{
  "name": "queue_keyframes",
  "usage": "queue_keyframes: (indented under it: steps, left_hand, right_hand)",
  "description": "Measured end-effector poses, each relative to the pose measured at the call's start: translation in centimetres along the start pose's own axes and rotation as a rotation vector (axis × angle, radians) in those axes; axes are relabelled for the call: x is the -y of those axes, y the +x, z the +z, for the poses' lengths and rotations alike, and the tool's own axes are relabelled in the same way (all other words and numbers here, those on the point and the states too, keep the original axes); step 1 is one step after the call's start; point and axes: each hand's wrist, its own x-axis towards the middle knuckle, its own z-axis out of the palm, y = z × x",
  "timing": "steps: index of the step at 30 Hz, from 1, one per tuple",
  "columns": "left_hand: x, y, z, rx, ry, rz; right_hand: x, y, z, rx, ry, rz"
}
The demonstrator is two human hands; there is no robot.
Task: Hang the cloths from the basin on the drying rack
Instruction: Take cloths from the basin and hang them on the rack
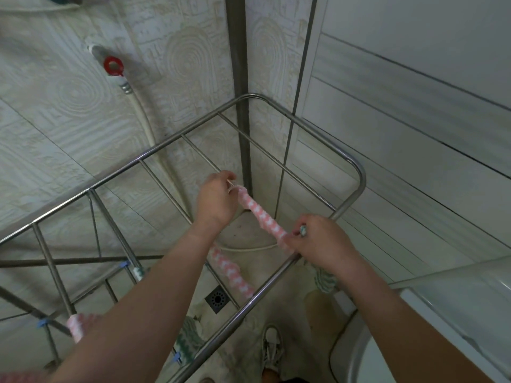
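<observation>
Hanging underway — your left hand (217,201) and right hand (320,244) pinch the pink cloth (261,217) over the drying rack (356,172); spread it along the rail next.

I see a red tap handle (113,66) on the embossed wall tiles (69,100), upper left. A white hose (143,117) runs down from it along the wall. A dark vertical pipe (240,78) stands in the room corner. A square black floor drain (218,299) sits in the floor below. A white sneaker (272,346) shows at bottom centre. A white appliance (442,313) with a curved top fills the lower right, its type unclear. Grey panelled wall (414,106) on the right.
</observation>
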Motion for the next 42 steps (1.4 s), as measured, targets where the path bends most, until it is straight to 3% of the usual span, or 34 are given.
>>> queue_keyframes:
  steps: [2, 4, 6, 8, 11, 15, 22, 24, 26, 28, 33, 37, 42]
  left_hand:
    - [-2.1, -1.7, -1.1, 0.093, -0.268, -0.041]
    - [-4.7, -4.5, -2.1, 0.444, -0.643, -0.139]
    - [-6.5, -7.7, -2.4, 0.76, -0.781, -0.159]
    - [-7.7, -10.0, -2.4, 0.833, -0.849, -0.132]
    - [-8.1, -11.0, -2.6, 0.744, -0.955, -0.076]
    - [-7.7, -10.8, -3.7, 0.644, -0.952, -0.038]
    - [-7.3, -9.9, -5.5, 0.458, -1.029, -0.185]
    - [-7.5, -9.7, -6.3, 0.43, -1.049, -0.144]
    - [-7.6, -9.4, -7.4, 0.473, -1.024, -0.076]
    - [-8.0, -9.2, -8.5, 0.554, -0.929, 0.013]
    - [-9.4, -8.8, -9.8, 0.637, -0.783, 0.218]
    - [-9.8, -7.8, -10.2, 0.495, -0.665, 0.264]
    - [-8.8, -6.4, -10.7, 0.494, -0.665, 0.199]
  right_hand:
    - [0.0, -0.7, -2.2, 0.0, 0.352, 0.091]
    - [-0.2, -1.6, -4.4, 0.075, 0.79, 0.223]
    - [-0.2, -2.2, -5.5, 0.226, 1.229, 0.241]
    - [0.1, -2.6, -5.6, 0.323, 1.493, 0.224]
    - [1.1, -2.5, -5.1, 0.325, 1.588, 0.239]
    - [1.9, -2.8, -4.8, 0.3, 1.61, 0.224]
    - [1.9, -2.9, -4.5, 0.21, 1.523, 0.162]
    - [1.8, -3.3, -4.9, 0.109, 1.369, 0.104]
    - [1.5, -3.7, -5.5, -0.026, 0.983, 0.045]
    - [1.2, -4.1, -6.5, -0.048, 0.731, -0.076]
    - [2.9, -4.4, -8.1, 0.327, 0.56, -0.422]
    - [4.0, -3.7, -7.4, 0.125, 0.616, -0.393]
    - [2.7, -3.2, -8.6, 0.07, 0.347, -0.307]
